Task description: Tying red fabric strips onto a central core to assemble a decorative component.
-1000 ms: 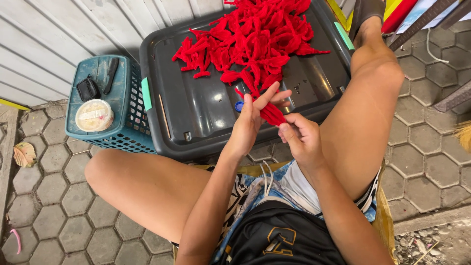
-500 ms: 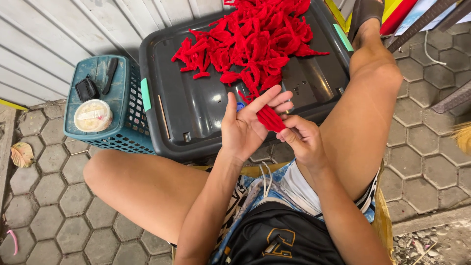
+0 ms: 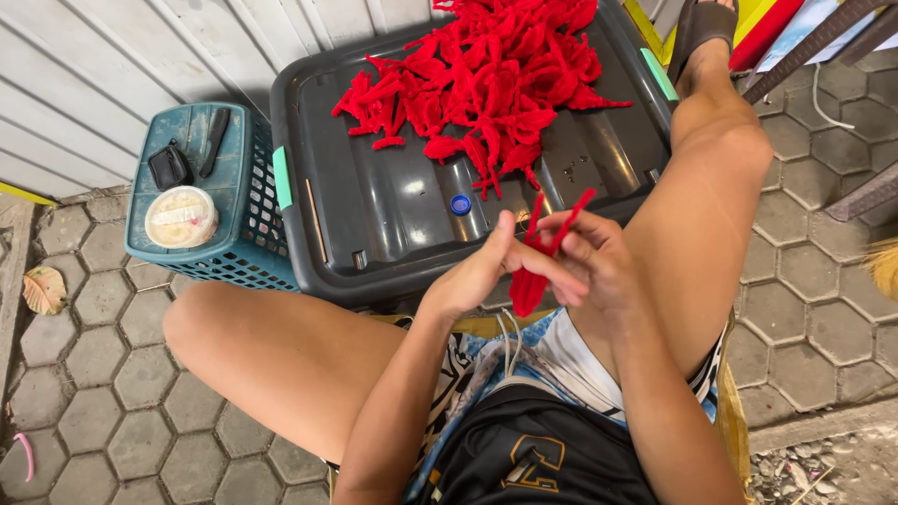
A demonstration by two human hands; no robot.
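Red fabric strip: bright red, soft, fuzzy-looking, long and narrow. It is pinched between both hands, just above the person's lap and in front of the near edge of the dark grey bin lid. Two thin ends stick up above the fingers, one tilted right; the thicker lower part hangs down below the palms.

Left hand: palm partly spread, thumb up, fingers laid across the strip. Right hand: curled tight around the strip's upper part. Both hold the same piece. The middle of the strip is hidden between the fingers, so its full shape can't be made out.

Pile of red pieces: same colour and texture, heaped on the far half of the lid, which serves as the worktop. The pile's top is cut off by the frame edge. Single pieces are hard to tell apart. Small blue cap lies on the lid, apart from the pile, near the hands.

Left of the lid, touching it: teal basket with a round white container and two dark objects on top, too small to identify. Hexagon paving below. Sandalled foot at top right, cut off.
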